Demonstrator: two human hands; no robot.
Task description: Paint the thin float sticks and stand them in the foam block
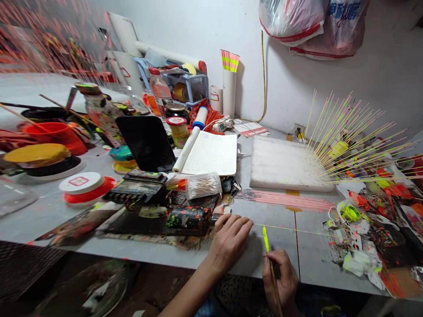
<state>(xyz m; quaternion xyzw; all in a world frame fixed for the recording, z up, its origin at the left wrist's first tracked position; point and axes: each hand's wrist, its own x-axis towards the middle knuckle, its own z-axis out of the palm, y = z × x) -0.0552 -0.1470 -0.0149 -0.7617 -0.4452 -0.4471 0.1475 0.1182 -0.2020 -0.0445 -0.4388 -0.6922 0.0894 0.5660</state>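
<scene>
**Paintbrush (272, 274) tipped in yellow, just beside a thin rod (291, 229)**

The right hand (280, 268) grips the brush at the table's front edge. The left hand (233, 237) curls by the black motor's (188, 219) spindle; whether it pinches the rod's end, I cannot tell. Coating looks well along: many pink-and-yellow rods (330, 147) stand in the white foam block (277, 163), while the pink rods (287, 200) lying before it seem left to do. Beyond, a clear pack (203, 186) holds cotton swabs, and a white tube (229, 94) holds pink-and-yellow strips (230, 60).

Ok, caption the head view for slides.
Yellow-tipped brush in the right hand's grip, left hand beside a paint-flecked cylinder.
</scene>
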